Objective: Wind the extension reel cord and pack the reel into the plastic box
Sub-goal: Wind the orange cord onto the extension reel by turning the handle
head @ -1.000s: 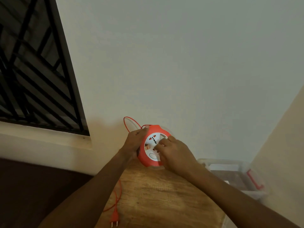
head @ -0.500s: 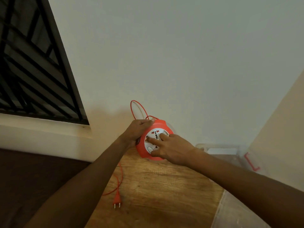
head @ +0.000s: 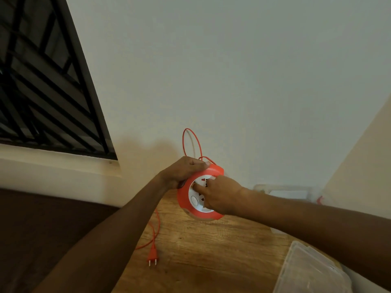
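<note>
An orange extension reel (head: 183,196) with a white socket face is held tilted above the wooden table (head: 207,250). My left hand (head: 184,171) grips its upper left rim. My right hand (head: 220,196) rests on the white face, fingers pressed into it. The thin orange cord (head: 190,140) loops up behind the reel against the wall, and another stretch hangs down to the orange plug (head: 152,255) lying on the table. A clear plastic box (head: 283,192) stands at the back right by the wall, partly hidden behind my right arm.
A clear plastic lid (head: 311,271) lies at the table's front right corner. A white wall rises right behind the table, with a barred window (head: 42,92) to the left. A dark surface (head: 42,240) lies to the left of the table.
The reel has tilted and dropped a little, its white face turned under my right hand. The cord loop behind it stands higher. The view has shifted, bringing the lid into sight.
</note>
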The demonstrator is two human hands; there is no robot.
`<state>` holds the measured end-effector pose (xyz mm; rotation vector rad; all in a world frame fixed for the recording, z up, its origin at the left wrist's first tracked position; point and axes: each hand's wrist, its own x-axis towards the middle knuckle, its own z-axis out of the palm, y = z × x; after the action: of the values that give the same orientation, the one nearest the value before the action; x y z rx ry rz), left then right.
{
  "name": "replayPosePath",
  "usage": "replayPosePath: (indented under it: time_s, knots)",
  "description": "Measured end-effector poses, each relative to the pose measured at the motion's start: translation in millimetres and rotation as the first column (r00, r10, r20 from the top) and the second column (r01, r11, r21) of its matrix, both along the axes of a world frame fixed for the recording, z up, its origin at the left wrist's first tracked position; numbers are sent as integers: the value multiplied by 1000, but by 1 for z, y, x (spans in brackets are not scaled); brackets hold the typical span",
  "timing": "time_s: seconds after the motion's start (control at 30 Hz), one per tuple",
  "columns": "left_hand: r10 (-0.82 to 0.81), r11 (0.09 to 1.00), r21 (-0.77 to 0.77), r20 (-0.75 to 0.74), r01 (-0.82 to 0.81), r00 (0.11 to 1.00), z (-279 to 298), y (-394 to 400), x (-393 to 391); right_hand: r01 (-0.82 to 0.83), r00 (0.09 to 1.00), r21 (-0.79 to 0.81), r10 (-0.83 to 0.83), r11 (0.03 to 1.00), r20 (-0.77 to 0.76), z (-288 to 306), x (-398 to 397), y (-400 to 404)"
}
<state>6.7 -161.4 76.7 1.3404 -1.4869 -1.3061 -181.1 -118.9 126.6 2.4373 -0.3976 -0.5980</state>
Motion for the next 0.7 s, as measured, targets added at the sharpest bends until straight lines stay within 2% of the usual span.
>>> replayPosePath:
  time_s: [0.1,0.23,0.3,0.53,0.63,0.7]
  knots:
    - [-15,1000,-18,58,16,998,0,0,-2,-14,1000,12,14,1000,-21,-2,1,5]
    - [22,1000,-23,54,-21,998,1,-1,-5,4,1000,37,-5,999,28,3,-2,6]
    - [10,1000,-10,68,-10,998,4,-2,-5,-34,999,16,33,999,16,1,-3,6]
    - [4,998,57,93,-10,996,1,-2,-2,21,1000,-18,-20,1000,21,-15,-5,11]
    - [14,997,77,16,-15,1000,4,0,-1,11,997,-4,-11,1000,70,-9,-8,4]
    - [45,996,74,-35,-42,998,10,1,-1,92,983,55,-100,994,151,-4,-6,1]
